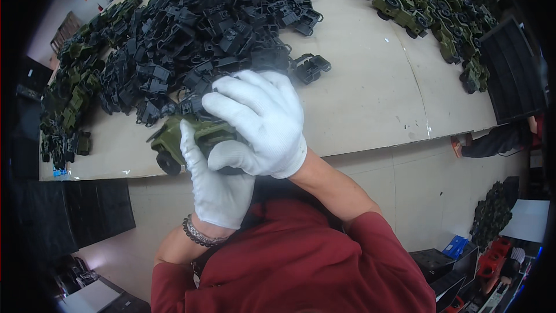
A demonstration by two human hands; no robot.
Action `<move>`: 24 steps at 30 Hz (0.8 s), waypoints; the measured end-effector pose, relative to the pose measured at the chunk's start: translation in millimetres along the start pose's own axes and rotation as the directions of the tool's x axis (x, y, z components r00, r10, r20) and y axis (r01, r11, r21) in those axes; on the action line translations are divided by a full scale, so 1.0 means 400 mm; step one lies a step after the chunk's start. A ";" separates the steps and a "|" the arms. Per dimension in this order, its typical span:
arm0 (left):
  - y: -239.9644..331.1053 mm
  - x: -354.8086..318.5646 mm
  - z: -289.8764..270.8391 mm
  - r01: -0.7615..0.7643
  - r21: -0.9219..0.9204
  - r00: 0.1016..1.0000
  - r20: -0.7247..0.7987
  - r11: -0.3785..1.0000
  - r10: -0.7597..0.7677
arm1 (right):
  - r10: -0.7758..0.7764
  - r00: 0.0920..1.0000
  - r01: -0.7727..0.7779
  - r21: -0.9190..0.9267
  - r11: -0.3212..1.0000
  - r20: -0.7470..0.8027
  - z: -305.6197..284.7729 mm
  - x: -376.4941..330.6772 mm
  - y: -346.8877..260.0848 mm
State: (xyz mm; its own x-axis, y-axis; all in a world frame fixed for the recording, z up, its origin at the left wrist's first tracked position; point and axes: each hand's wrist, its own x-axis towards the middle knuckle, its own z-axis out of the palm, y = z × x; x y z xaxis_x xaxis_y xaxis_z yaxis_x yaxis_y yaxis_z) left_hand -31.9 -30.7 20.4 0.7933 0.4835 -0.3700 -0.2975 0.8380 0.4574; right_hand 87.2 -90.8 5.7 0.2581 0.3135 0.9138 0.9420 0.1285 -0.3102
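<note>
An olive-green toy jeep [169, 141] with black wheels is held just above the near edge of the table. My left hand [219, 188], in a white knit glove, grips it from below and behind, its thumb up along the side. My right hand [260, 119], gloved likewise, is curled over the jeep's right end, thumb against its near side; the palm hides that end. Just beyond my hands spreads a big heap of dark grey plastic frame parts [191, 29]. One loose frame part [311, 68] lies right of my right hand's fingers.
Rows of green toy jeeps line the table [370, 98] at the left [75, 98] and far right [417, 11]. A black crate [512, 69] stands at the right end. Someone's leg [498, 144] shows beyond the right edge. Black boxes [98, 211] sit below the left corner.
</note>
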 end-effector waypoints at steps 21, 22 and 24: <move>0.873 0.348 -0.115 -0.746 0.533 0.603 0.287 0.399 0.744 | 0.716 0.681 -0.264 -0.964 0.043 -0.155 -0.591 0.093 0.941; 0.770 0.352 -0.114 -0.696 0.552 0.670 0.272 0.458 0.690 | 0.810 0.562 -0.248 -0.968 -0.027 -0.166 -0.614 0.093 0.965; 0.519 0.309 -0.059 -0.593 0.637 0.765 0.254 0.492 0.592 | 0.870 0.466 -0.137 -0.985 -0.109 -0.161 -0.607 0.103 0.935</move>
State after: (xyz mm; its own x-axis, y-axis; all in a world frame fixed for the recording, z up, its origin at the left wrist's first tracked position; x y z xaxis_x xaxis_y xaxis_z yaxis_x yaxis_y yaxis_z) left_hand -8.0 209.1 50.4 0.5653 0.8020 0.1929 -0.2779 -0.0351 0.9600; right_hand 502.3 -258.4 -9.2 0.9744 0.1063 0.1983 0.0734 -0.9833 0.1663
